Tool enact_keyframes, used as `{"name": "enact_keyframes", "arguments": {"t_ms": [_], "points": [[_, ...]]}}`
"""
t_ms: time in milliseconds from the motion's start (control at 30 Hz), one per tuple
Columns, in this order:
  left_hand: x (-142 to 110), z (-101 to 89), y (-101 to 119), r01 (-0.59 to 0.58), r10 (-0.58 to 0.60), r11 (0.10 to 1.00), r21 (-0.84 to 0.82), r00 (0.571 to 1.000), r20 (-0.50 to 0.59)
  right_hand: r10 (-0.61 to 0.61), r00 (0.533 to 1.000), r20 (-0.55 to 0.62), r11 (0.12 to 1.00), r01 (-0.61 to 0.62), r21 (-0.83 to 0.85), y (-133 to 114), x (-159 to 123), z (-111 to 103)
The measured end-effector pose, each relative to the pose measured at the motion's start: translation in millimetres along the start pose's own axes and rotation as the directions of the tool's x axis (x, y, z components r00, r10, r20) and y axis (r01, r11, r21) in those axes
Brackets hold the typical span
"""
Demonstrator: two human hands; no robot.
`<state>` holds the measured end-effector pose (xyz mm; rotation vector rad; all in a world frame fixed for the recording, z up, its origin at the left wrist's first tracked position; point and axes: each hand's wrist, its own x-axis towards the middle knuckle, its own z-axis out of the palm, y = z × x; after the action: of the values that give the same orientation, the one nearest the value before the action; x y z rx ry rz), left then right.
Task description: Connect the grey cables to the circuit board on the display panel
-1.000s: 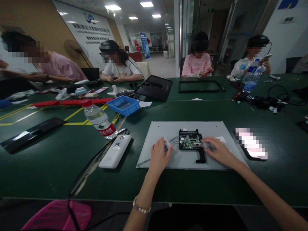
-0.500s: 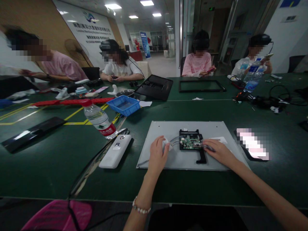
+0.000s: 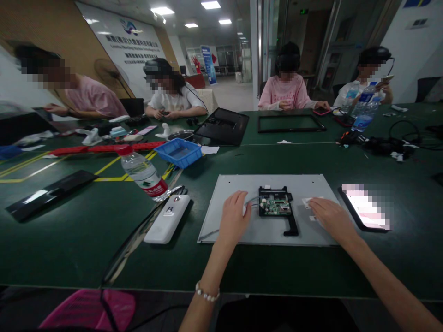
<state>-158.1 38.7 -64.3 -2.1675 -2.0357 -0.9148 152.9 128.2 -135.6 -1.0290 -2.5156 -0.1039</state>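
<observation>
A grey metal panel [image 3: 242, 184] lies flat on the green table in front of me. At its middle sits a green circuit board [image 3: 276, 206] in a black bracket [image 3: 291, 227], with thin wires running off its left side. My left hand [image 3: 233, 216] rests on the panel just left of the board, fingers laid over the wires and a small white connector. My right hand [image 3: 328, 216] lies flat and open on the panel to the right of the board, fingertips by small white labels [image 3: 307, 202]. Neither hand grips anything I can see.
A lit phone [image 3: 365, 207] lies right of the panel. A white device [image 3: 166, 219], a water bottle [image 3: 143, 173] and a blue tray [image 3: 180, 152] are to the left. A black frame [image 3: 290, 123], a black cover [image 3: 223, 124] and cables [image 3: 391, 145] lie farther back. Several people sit opposite.
My right hand has slid right, off the board's edge onto the bare panel by the labels. My left hand has shifted slightly right and flattened over the wires.
</observation>
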Motion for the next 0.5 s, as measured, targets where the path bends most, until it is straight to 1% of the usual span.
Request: {"name": "enact_keyframes", "arguments": {"t_ms": [100, 167, 233, 300, 367, 433, 500], "points": [[25, 4.8, 19, -0.112, 0.105, 0.991, 0.068, 0.989, 0.104, 0.017, 0.999, 0.037, 1.0, -0.018, 0.016, -2, -2, -1], [44, 14.0, 28, -0.191, 0.153, 0.968, 0.165, 0.964, 0.22, 0.041, 0.999, 0.025, 0.998, -0.042, 0.045, -4, -1, -2], [61, 27.2, 32, -0.258, 0.154, 0.921, 0.292, 0.93, 0.333, 0.079, 0.997, -0.016, 0.994, -0.077, 0.08, -4, 0, -3], [74, 41.9, 32, -0.275, 0.151, 0.907, 0.317, 0.918, 0.367, 0.12, 0.991, -0.053, 0.987, -0.114, 0.118, -3, 1, -3], [82, 54.9, 30, -0.283, 0.147, 0.902, 0.326, 0.912, 0.384, 0.158, 0.986, -0.06, 0.977, -0.147, 0.157, -1, 1, 0], [86, 64.2, 27, -0.288, 0.142, 0.897, 0.336, 0.907, 0.397, 0.178, 0.983, -0.042, 0.966, -0.167, 0.195, 1, 0, 5], [86, 69.3, 24, -0.29, 0.138, 0.893, 0.345, 0.904, 0.405, 0.184, 0.983, -0.01, 0.958, -0.177, 0.225, 2, -1, 10]]}}
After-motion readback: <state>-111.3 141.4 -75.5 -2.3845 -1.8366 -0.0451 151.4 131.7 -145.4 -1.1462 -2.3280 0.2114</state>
